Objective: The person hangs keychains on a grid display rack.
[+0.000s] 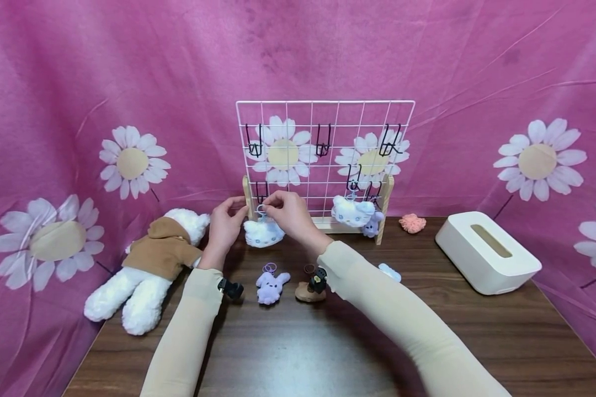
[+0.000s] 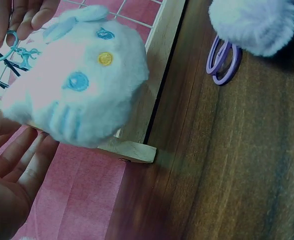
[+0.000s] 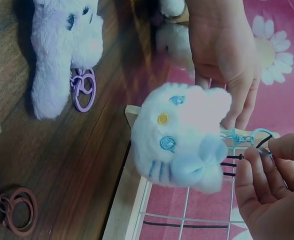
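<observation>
My right hand [image 1: 296, 218] pinches the light-blue ring [image 3: 259, 133] of a white plush cat-head keychain [image 1: 263, 235] at the lower left of a white wire grid rack [image 1: 312, 101]. In the right wrist view, the black hook [image 3: 231, 165] there reaches the ring; whether it carries the keychain's weight I cannot tell. The cat face has blue eyes, a yellow nose and a blue bow. My left hand [image 1: 226, 225] is at the rack's left wooden post [image 1: 249, 197], its fingers extended behind the plush in the left wrist view. Contact with the post is partly hidden.
Another white cat keychain [image 1: 350, 212] and a purple plush [image 1: 372, 225] hang at the rack's lower right. A purple plush keychain [image 1: 270, 288] and a brown one [image 1: 309, 293] lie in front. A teddy bear [image 1: 154, 259] lies left; a white tissue box [image 1: 491, 253] stands right.
</observation>
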`<act>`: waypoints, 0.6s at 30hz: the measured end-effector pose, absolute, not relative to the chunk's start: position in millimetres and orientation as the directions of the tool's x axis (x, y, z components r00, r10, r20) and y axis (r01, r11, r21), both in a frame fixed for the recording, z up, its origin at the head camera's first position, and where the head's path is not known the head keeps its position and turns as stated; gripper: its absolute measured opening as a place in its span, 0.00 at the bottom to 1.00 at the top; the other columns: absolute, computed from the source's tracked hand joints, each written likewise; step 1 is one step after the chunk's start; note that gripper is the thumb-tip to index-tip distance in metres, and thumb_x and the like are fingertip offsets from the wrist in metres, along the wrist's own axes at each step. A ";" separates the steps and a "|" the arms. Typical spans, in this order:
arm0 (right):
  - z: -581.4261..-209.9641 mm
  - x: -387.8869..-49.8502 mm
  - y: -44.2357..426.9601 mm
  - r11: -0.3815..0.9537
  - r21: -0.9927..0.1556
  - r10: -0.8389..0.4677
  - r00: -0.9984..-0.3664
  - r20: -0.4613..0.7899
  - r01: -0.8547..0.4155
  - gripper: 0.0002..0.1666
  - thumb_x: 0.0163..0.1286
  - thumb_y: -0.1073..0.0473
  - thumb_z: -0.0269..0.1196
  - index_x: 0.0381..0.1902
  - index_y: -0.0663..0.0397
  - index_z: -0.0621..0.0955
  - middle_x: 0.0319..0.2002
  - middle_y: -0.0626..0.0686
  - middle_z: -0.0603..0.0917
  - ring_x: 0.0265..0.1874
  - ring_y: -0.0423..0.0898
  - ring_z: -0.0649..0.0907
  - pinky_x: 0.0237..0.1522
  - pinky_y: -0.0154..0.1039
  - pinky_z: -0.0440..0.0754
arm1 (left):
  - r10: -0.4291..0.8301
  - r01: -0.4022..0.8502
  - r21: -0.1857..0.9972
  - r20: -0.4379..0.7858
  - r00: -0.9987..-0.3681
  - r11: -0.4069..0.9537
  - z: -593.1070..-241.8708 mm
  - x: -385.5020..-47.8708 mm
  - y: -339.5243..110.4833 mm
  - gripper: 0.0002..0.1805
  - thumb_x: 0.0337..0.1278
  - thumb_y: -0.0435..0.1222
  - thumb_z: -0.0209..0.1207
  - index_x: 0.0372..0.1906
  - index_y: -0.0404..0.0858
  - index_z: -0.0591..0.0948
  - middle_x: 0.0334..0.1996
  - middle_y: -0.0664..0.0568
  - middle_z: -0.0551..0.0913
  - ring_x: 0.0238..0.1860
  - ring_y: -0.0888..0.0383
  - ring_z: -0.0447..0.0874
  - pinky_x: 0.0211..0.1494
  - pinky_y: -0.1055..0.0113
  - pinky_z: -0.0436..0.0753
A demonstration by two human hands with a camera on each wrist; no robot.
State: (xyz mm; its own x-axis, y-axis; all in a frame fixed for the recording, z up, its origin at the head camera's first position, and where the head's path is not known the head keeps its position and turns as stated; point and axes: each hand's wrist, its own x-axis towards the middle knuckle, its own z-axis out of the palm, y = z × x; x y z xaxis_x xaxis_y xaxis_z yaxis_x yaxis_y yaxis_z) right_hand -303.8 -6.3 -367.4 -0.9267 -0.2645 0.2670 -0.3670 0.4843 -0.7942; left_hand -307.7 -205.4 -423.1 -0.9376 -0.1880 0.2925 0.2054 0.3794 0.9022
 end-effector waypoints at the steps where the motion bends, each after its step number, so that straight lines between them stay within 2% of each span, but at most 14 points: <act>1: -367.4 -304.3 -6.0 0.482 -0.797 -0.260 -0.928 0.267 -0.364 0.06 0.80 0.59 0.71 0.48 0.53 0.93 0.44 0.54 0.95 0.41 0.47 0.90 0.40 0.33 0.86 | -0.187 0.207 0.905 0.291 -0.938 0.372 -423.1 -307.6 -205.0 0.18 0.81 0.33 0.66 0.67 0.30 0.86 0.60 0.33 0.91 0.58 0.39 0.92 0.46 0.85 0.84; 4: -368.5 -306.4 -6.3 0.491 -0.796 -0.250 -0.932 0.261 -0.354 0.06 0.80 0.59 0.71 0.47 0.54 0.92 0.44 0.54 0.95 0.42 0.47 0.90 0.41 0.34 0.87 | -0.184 0.213 0.913 0.289 -0.940 0.347 -423.2 -307.0 -204.3 0.18 0.81 0.31 0.65 0.67 0.29 0.86 0.60 0.32 0.91 0.57 0.41 0.91 0.47 0.82 0.90; 7: -370.8 -309.1 -8.7 0.519 -0.784 -0.234 -0.938 0.254 -0.342 0.05 0.79 0.60 0.72 0.47 0.54 0.93 0.44 0.54 0.95 0.43 0.48 0.89 0.44 0.36 0.88 | -0.180 0.211 0.926 0.276 -0.944 0.312 -423.7 -306.8 -203.9 0.18 0.81 0.30 0.64 0.68 0.28 0.85 0.61 0.30 0.90 0.58 0.39 0.91 0.53 0.69 0.97; 9: -372.5 -311.8 -10.4 0.533 -0.777 -0.224 -0.942 0.250 -0.334 0.06 0.78 0.59 0.72 0.47 0.54 0.93 0.45 0.53 0.96 0.44 0.48 0.89 0.46 0.38 0.89 | -0.180 0.207 0.932 0.268 -0.947 0.297 -424.0 -307.1 -203.8 0.18 0.81 0.30 0.64 0.68 0.28 0.85 0.61 0.29 0.89 0.58 0.38 0.91 0.57 0.60 0.98; 11: -374.5 -315.8 -11.3 0.548 -0.771 -0.216 -0.946 0.244 -0.324 0.06 0.78 0.58 0.72 0.47 0.53 0.93 0.44 0.52 0.96 0.44 0.48 0.90 0.47 0.40 0.89 | -0.180 0.205 0.937 0.262 -0.948 0.284 -424.0 -307.3 -203.8 0.18 0.82 0.30 0.64 0.68 0.28 0.85 0.62 0.28 0.89 0.59 0.37 0.91 0.59 0.57 0.98; 12: -384.7 -327.3 -11.3 0.542 -0.772 -0.215 -0.943 0.253 -0.331 0.07 0.78 0.55 0.73 0.45 0.51 0.93 0.42 0.50 0.96 0.43 0.46 0.89 0.46 0.38 0.89 | -0.179 0.204 0.938 0.260 -0.949 0.279 -423.8 -307.3 -203.8 0.18 0.82 0.30 0.64 0.68 0.28 0.85 0.62 0.28 0.89 0.59 0.37 0.91 0.58 0.57 0.98; 18: -434.6 -389.9 -18.3 0.535 -0.776 -0.183 -0.943 0.278 -0.333 0.03 0.73 0.50 0.75 0.41 0.39 0.94 0.36 0.39 0.94 0.40 0.41 0.89 0.45 0.37 0.89 | -0.177 0.212 0.931 0.271 -0.946 0.296 -423.4 -308.1 -204.4 0.18 0.81 0.30 0.64 0.68 0.29 0.85 0.61 0.30 0.90 0.56 0.43 0.91 0.48 0.78 0.94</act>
